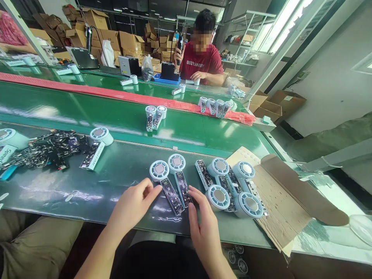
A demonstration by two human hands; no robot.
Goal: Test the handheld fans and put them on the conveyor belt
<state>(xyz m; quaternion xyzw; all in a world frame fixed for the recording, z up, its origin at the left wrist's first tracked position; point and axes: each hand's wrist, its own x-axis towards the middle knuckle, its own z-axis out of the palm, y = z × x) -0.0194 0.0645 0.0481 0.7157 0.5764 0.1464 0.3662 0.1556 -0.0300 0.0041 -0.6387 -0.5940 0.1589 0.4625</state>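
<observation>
Two light-blue handheld fans with exposed circuit boards lie side by side before me, round heads pointing away. My left hand point(135, 203) is beside the left fan point(171, 195); its fingers are loosely curled, and the thumb tip is at the edge of the board. Around the lower end of the right fan point(182, 188), my right hand point(203, 221) has its thumb and fingers apart, the fingertips at the board's side. Neither hand is gripping a fan. Just to the right, a group of several similar fans point(219, 197) lies close together.
Flattened cardboard point(281, 197) lies at the right. Left are a pile of circuit boards point(55, 149) and another fan point(97, 149). Across the green conveyor belt point(116, 112), with fans on it and a red strip point(116, 93), a co-worker point(202, 58) holds a tool.
</observation>
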